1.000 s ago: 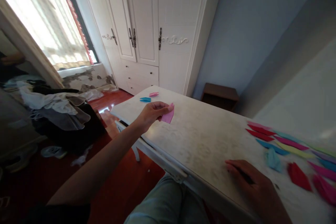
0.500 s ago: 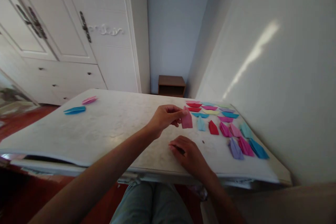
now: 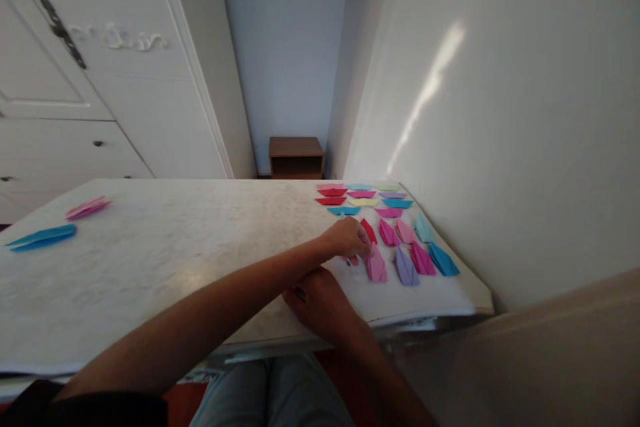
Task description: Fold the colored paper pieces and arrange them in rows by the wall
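My left hand (image 3: 347, 240) reaches across to the right side of the table, its fingers pinched on the top end of a pink folded paper piece (image 3: 377, 265). That piece lies to the left of a lavender folded paper piece (image 3: 407, 267), in the row nearest me. A red folded paper piece (image 3: 369, 231) shows just beyond my fingers. Under my left wrist, my right hand (image 3: 320, 300) rests on the table near the front edge with its fingers curled; whatever they may hold is hidden.
Several coloured paper pieces stand in rows toward the back right, such as a yellow one (image 3: 363, 203) and a blue one (image 3: 443, 259). Pink (image 3: 89, 207) and blue (image 3: 43, 237) folded papers lie at the far left of the white table (image 3: 175, 240). A wall (image 3: 475, 147) borders the right side.
My left hand has carried the pink folded paper right and toward me, down beside the lavender piece. The view has turned right. My right hand stays curled on the table.
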`<move>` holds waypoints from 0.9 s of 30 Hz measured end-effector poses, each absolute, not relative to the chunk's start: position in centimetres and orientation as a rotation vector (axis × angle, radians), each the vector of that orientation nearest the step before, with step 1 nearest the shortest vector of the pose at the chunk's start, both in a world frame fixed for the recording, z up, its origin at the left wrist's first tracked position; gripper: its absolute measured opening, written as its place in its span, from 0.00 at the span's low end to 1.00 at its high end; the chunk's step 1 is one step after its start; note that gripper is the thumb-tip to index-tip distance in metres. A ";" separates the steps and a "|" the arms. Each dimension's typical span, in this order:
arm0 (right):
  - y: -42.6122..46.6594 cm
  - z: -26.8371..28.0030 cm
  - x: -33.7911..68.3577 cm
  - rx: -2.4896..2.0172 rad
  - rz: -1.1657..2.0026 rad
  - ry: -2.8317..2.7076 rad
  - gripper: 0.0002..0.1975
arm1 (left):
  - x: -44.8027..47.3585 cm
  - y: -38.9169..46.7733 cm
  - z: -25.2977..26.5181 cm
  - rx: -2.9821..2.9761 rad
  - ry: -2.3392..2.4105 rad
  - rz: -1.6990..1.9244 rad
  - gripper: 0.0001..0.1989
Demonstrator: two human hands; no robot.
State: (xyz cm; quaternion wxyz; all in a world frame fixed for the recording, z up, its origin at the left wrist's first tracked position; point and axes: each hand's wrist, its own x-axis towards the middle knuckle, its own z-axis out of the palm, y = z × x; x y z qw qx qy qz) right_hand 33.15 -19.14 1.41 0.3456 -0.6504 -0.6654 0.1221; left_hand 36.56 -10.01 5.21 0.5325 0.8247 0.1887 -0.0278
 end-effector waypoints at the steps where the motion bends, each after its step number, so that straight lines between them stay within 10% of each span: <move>1: -19.1 1.4 33.2 -1.694 0.320 -1.726 0.07 | 36.9 -10.2 5.2 1.983 0.464 -0.083 0.03; 27: -20.0 1.1 33.1 -1.665 0.444 -1.738 0.21 | 35.1 -12.2 5.7 2.923 0.027 -0.062 0.17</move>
